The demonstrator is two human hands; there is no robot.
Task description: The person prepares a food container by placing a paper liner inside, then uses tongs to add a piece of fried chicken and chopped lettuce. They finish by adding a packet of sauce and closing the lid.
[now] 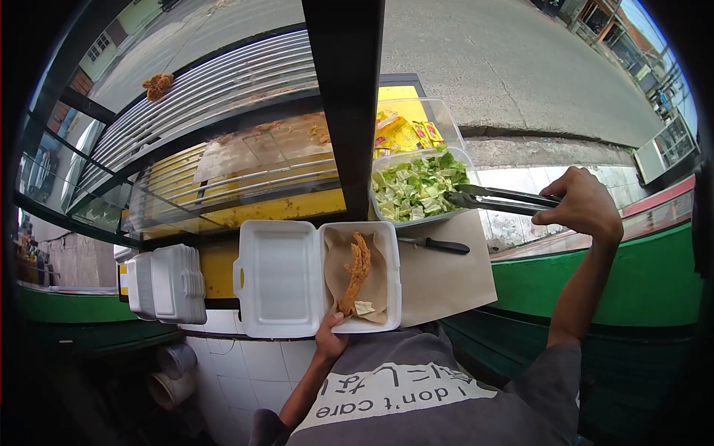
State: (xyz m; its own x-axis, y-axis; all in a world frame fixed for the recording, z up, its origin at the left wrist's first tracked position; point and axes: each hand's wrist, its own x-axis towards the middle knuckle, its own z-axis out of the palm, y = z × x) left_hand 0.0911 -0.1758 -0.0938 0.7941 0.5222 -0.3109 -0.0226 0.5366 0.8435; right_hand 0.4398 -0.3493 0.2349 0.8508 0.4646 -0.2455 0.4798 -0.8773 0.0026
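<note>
My right hand (584,204) grips a pair of black-handled metal tongs (506,199). The tips of the tongs reach into chopped lettuce (416,186) in a clear plastic tub (470,160). With my left hand (331,336) I hold the near edge of an opened white foam box (279,275), my thumb over its rim. Brown paper (338,256) lines the box's right half. On it lie a long piece of fried chicken (358,269) and a small pale scrap of lettuce (364,307) beside its lower end.
A knife (446,246) lies on brown paper (454,279) right of the box. Stacked foam boxes (178,282) stand left. Yellow sachets (405,134) sit behind the lettuce. A glass display case (223,149) with a dark post (343,89) rises ahead; fried chicken (158,87) rests on its rack.
</note>
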